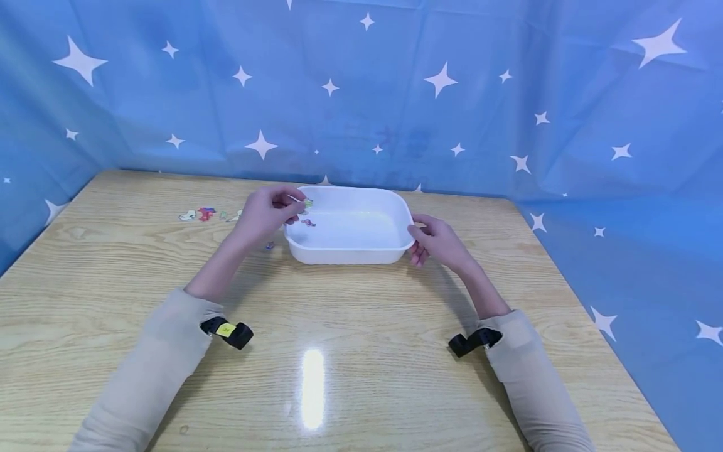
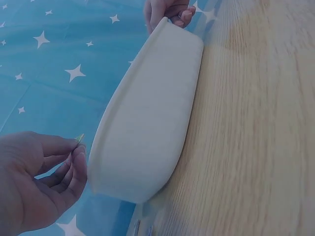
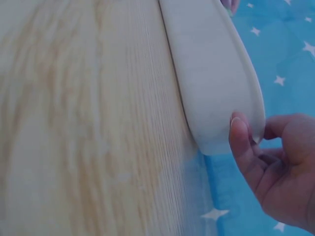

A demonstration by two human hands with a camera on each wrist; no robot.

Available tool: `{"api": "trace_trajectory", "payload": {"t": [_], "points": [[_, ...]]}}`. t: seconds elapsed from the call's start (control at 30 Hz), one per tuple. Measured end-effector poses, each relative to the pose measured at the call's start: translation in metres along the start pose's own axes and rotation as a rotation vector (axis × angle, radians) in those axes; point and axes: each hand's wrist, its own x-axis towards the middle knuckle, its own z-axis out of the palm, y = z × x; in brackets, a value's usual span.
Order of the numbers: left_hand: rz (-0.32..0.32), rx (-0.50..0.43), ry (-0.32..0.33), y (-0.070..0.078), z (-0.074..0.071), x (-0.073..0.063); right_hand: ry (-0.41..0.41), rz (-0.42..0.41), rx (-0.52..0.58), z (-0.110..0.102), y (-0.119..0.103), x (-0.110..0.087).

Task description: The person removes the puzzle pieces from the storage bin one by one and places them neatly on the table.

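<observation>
A white plastic basin [image 1: 349, 256] stands toward the back of the wooden table. Over its left end, my left hand [image 1: 270, 210] pinches a small, thin green-and-yellow piece [image 1: 308, 203] between thumb and fingertips. In the left wrist view this piece [image 2: 79, 139] shows only as a narrow edge. My right hand [image 1: 442, 242] grips the basin's right end, thumb on the rim and fingers below it; the right wrist view shows those fingers [image 3: 241, 142] against the outer wall. Inside the basin, near the left end, lies a small reddish cutout piece [image 1: 307, 222].
Left of the basin lie several small flat coloured pieces, among them a white one [image 1: 187, 215] and a red-and-blue one [image 1: 206, 213]. A tiny purple piece [image 1: 270, 245] lies by the basin's front left corner. A blue star-patterned curtain [image 1: 373, 94] hangs behind the table [image 1: 384, 339].
</observation>
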Motion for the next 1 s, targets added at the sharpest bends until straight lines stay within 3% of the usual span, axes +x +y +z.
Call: {"api": "trace_trajectory", "payload": {"t": [0.23,0.53,1.0], "points": [[-0.007,-0.006,0.04,-0.007,-0.014,-0.007,0.0,0.001,-0.008,0.0,-0.001,-0.001],[0.0,0.073,0.065,-0.021,-0.035,-0.023,0.006,0.003,-0.013,-0.001,0.0,-0.001],[-0.104,0.238,0.084,-0.041,-0.066,-0.043,-0.003,-0.006,-0.007,-0.001,-0.002,-0.001]]}}
